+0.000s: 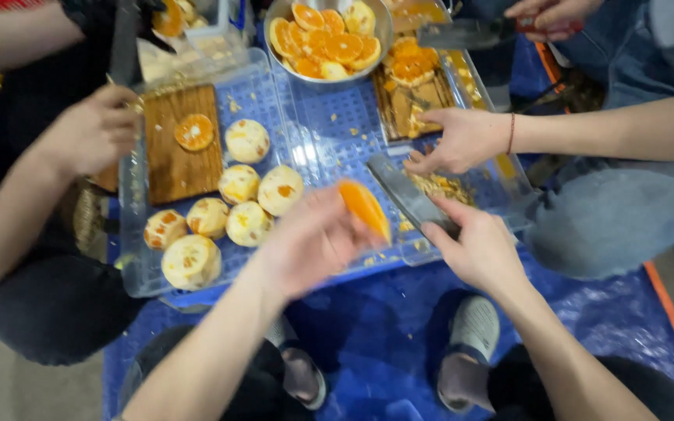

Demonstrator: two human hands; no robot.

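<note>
My left hand (306, 242) holds an orange piece (364, 206) with its cut face up, raised over the near edge of the clear plastic tray (329, 125). My right hand (477, 245) grips the handle of a broad knife (407, 191) whose blade points up and left over the tray. Several peeled oranges (232, 214) lie in the tray to the left of my left hand. A half orange (195, 131) rests on a wooden board (177, 144).
A metal bowl (329, 35) of orange halves stands at the far side. A person at the left rests a hand (91, 129) on the board; another at the right has a hand (462, 140) in the tray and holds a cleaver (470, 33). Blue sheet (384, 327) underneath.
</note>
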